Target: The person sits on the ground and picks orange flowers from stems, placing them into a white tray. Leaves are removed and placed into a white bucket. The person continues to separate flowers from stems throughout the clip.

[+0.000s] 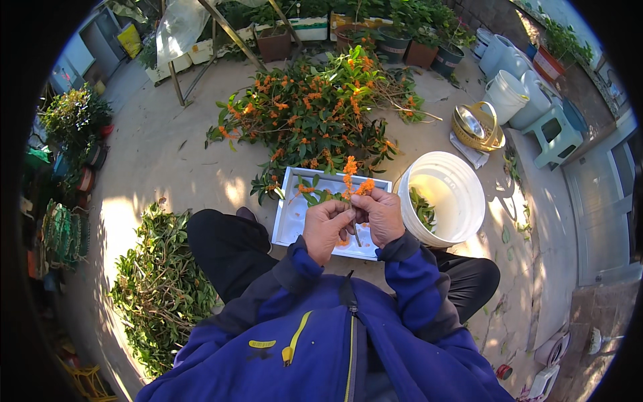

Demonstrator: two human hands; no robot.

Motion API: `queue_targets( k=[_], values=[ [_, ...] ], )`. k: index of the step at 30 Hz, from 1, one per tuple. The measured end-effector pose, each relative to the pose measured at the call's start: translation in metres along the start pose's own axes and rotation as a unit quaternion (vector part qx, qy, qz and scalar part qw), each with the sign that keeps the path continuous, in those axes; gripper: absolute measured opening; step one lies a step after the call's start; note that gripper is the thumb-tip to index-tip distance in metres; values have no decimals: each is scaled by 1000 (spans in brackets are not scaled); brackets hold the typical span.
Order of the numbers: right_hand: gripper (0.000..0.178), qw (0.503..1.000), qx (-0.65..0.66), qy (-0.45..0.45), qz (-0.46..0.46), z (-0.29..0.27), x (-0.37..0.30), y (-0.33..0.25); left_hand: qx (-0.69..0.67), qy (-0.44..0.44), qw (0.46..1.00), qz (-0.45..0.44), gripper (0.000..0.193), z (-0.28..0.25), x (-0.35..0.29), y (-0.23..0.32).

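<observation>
Both my hands meet over a white tray, holding one sprig with orange flowers and a few green leaves. My left hand pinches the sprig near its leaves, thumb and fingers together. Against it, my right hand has its fingertips closed on the same sprig just below the blossoms. The bare stem end points down toward me between the hands. Small orange bits lie in the tray. Just beyond it, a large heap of orange-flowered branches rests on the ground.
A white bucket with some leaves inside stands right of the tray. On my left lies a pile of leafy branches. A yellow basket holding a metal bowl and a pale green stool are farther right. Potted plants line the back.
</observation>
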State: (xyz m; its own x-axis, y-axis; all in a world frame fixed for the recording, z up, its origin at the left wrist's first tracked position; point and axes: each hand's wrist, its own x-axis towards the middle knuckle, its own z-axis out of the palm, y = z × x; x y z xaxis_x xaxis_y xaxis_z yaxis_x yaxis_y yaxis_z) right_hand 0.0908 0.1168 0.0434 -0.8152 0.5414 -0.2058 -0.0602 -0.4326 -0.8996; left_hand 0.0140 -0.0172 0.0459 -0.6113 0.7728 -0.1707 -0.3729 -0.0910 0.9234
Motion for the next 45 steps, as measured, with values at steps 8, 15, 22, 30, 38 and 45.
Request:
queue_targets(
  k=[8,15,22,30,38,45],
  values=[
    [12,997,69,-6,25,0,0,2,-26,24,999,20,8,-1,3,-3],
    [13,991,120,2,61,-5,5,9,83,54,994,53,6,0,2,-3],
    [11,995,98,-5,21,-8,7,15,-41,-3,998,-45,12,-8,4,0],
    [10,997,76,-1,-6,-9,8,17,-183,-34,973,-136,13,-12,10,-6],
    [9,998,38,41,35,-7,8,18,325,104,915,215,10,-1,7,-10],
    [7,993,74,69,67,-3,8,23,32,87,995,22,10,-7,12,-13]
  ],
)
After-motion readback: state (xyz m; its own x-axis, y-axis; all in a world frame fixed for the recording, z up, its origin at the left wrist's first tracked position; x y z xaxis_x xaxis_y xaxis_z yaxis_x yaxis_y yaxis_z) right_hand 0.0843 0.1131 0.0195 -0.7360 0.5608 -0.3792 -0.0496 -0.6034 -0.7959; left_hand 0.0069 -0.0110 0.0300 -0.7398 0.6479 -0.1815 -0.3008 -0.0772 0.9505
